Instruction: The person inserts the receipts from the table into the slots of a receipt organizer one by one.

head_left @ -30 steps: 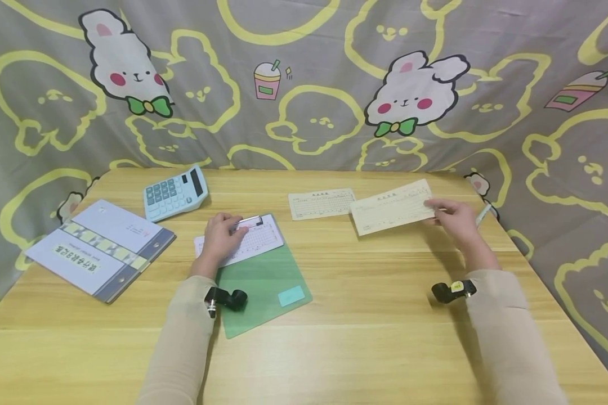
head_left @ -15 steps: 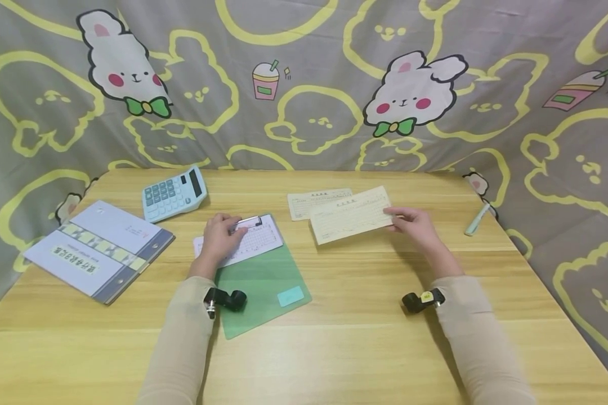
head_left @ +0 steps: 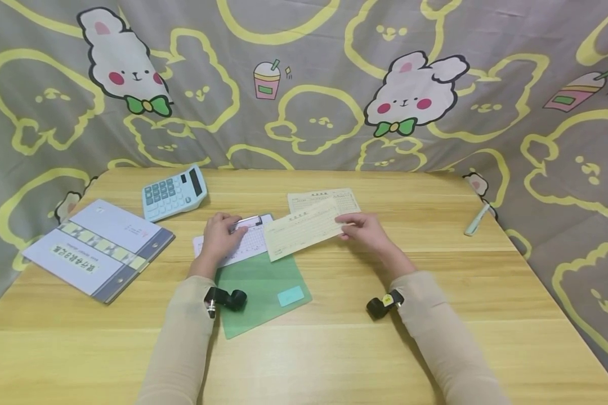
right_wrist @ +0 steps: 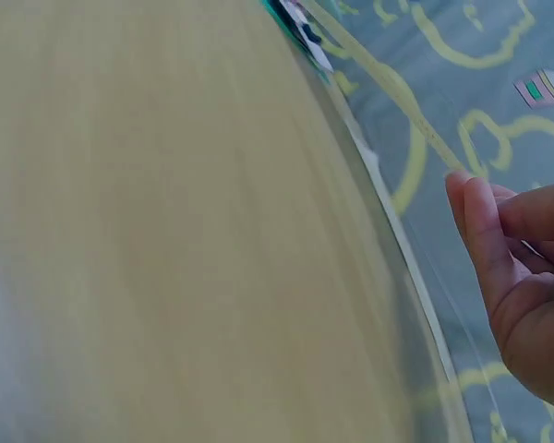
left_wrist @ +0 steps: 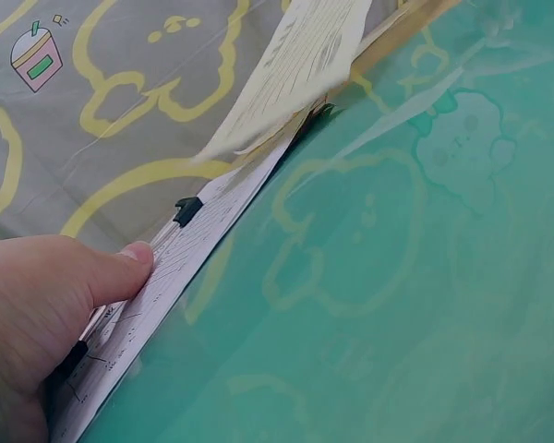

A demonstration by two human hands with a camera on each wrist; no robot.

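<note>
My left hand [head_left: 219, 239] holds the top of a green clipboard [head_left: 263, 292], thumb against its metal wire clip [head_left: 246, 221]. A white printed form [head_left: 255, 239] lies under the clip. In the left wrist view the thumb presses on the clip, with a black clip end [left_wrist: 187, 211] beyond it; the other fingers are mostly hidden. My right hand [head_left: 366, 230] pinches the right end of a cream printed slip [head_left: 304, 230], tilted, its left end over the form's right edge. Behind it another cream slip [head_left: 301, 201] lies on the table, partly covered in this view.
A light blue calculator [head_left: 174, 194] sits at the back left, beside a lavender ledger book [head_left: 98, 247]. A pale green pen [head_left: 478, 219] lies near the right table edge. The patterned curtain [head_left: 309, 67] stands behind the wooden table [head_left: 360, 349].
My right hand has carried the cream slip leftward and slightly nearer, from the right side of the table to the clipboard's top right. The left hand stays on the clip.
</note>
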